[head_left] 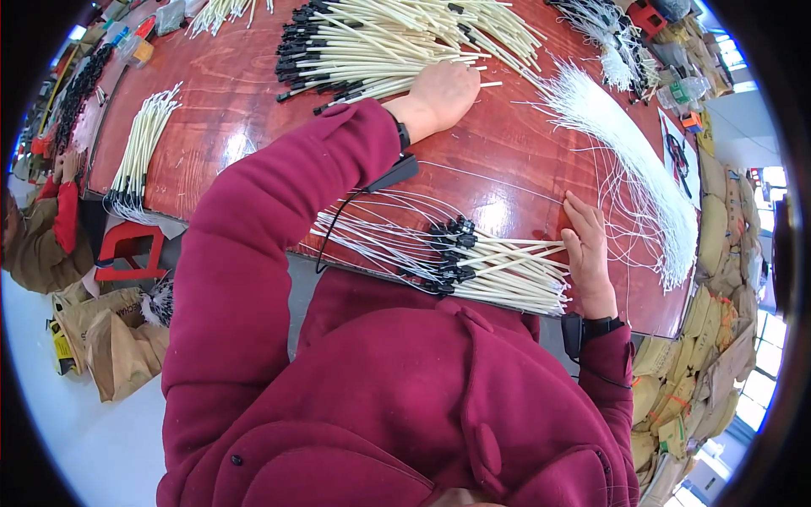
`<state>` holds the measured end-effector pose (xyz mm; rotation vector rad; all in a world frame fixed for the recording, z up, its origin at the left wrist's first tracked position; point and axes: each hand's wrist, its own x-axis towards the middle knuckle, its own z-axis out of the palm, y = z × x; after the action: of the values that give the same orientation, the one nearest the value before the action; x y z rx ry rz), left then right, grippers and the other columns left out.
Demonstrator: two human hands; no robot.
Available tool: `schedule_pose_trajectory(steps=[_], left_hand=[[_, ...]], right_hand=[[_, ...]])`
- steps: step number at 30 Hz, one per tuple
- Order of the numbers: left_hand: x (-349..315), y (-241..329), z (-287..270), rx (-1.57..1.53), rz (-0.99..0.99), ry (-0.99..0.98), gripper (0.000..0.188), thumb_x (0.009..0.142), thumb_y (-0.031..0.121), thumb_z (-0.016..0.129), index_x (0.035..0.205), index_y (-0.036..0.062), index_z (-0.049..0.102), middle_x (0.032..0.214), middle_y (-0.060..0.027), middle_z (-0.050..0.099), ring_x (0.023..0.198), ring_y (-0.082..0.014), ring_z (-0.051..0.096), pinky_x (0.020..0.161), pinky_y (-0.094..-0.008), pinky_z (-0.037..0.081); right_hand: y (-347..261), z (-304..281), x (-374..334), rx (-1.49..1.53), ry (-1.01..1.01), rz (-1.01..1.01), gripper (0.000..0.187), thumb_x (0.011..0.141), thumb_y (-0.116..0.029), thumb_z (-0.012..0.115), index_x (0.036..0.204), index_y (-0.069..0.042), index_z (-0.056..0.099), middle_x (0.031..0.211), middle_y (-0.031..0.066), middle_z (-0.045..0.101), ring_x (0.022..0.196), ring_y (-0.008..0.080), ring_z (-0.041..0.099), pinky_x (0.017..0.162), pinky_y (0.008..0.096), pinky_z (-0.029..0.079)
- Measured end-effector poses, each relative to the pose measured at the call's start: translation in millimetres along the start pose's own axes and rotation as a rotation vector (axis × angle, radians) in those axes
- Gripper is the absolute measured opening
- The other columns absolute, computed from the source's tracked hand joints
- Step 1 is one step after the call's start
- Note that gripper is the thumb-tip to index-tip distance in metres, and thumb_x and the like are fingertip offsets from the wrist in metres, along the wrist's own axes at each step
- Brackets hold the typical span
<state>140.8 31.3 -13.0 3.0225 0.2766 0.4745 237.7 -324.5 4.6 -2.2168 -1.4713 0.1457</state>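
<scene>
My left hand (445, 95) reaches across to the near right edge of a large pile of cream-coloured thin tubes (372, 51) with black ends. Its fingers bend down out of sight, and a tube pokes out beyond them. My right hand (586, 249) rests low on the table, fingers stretched and thumb apart. A thin white wire (494, 180) runs across the tabletop to its fingertips; whether they touch it I cannot tell. Beside that hand, a bundle of cream tubes (515, 272) with black connectors and white wires lies along the near table edge.
A long sheaf of loose white wires (634, 160) covers the right side of the red-brown table (253, 93). Another tube bundle (144, 148) lies at the left edge. A red stool (127, 253) and brown bags (118, 355) stand left; stacked sacks (718, 338) line the right.
</scene>
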Motion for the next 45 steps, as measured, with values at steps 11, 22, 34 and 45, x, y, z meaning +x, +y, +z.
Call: schedule_pose_trajectory(steps=[11, 22, 34, 45], left_hand=[[-57.3, 27.4, -36.7, -0.226, 0.122, 0.151, 0.007, 0.090, 0.007, 0.058, 0.096, 0.0041, 0.061, 0.088, -0.0128, 0.061, 0.085, -0.0337, 0.068, 0.071, -0.0431, 0.057], [-184.0, -43.9, -78.0, -0.389, -0.158, -0.021, 0.012, 0.098, 0.011, 0.058, 0.106, 0.0056, 0.064, 0.098, -0.0138, 0.063, 0.091, -0.0377, 0.064, 0.077, -0.0452, 0.052], [-183.1, -27.6, -73.9, -0.449, -0.178, -0.105, 0.013, 0.097, 0.011, 0.061, 0.106, 0.0033, 0.067, 0.098, -0.0137, 0.063, 0.090, -0.0372, 0.064, 0.078, -0.0435, 0.052], [-176.5, -24.0, -69.3, -0.461, -0.166, -0.122, 0.014, 0.097, 0.008, 0.062, 0.107, 0.0009, 0.068, 0.099, -0.0146, 0.065, 0.091, -0.0363, 0.065, 0.078, -0.0408, 0.051]], right_hand=[[5.2, 3.2, 1.3, 0.016, 0.024, -0.002, 0.048, 0.095, -0.030, 0.063, 0.126, 0.008, 0.066, 0.138, 0.0181, 0.063, 0.120, 0.0352, 0.056, 0.106, 0.0421, 0.044], [7.4, 5.0, 0.7, 0.062, 0.035, 0.016, 0.047, 0.090, -0.022, 0.068, 0.127, 0.007, 0.066, 0.138, 0.0163, 0.062, 0.121, 0.0337, 0.056, 0.107, 0.0409, 0.043], [2.2, 5.4, 0.8, 0.062, 0.035, 0.045, 0.048, 0.087, -0.020, 0.073, 0.126, 0.007, 0.066, 0.137, 0.0157, 0.062, 0.121, 0.0324, 0.055, 0.106, 0.0401, 0.044], [1.8, 5.6, 1.4, 0.063, 0.040, 0.056, 0.049, 0.086, -0.020, 0.075, 0.125, 0.007, 0.066, 0.136, 0.0152, 0.063, 0.123, 0.0319, 0.055, 0.106, 0.0400, 0.045]])
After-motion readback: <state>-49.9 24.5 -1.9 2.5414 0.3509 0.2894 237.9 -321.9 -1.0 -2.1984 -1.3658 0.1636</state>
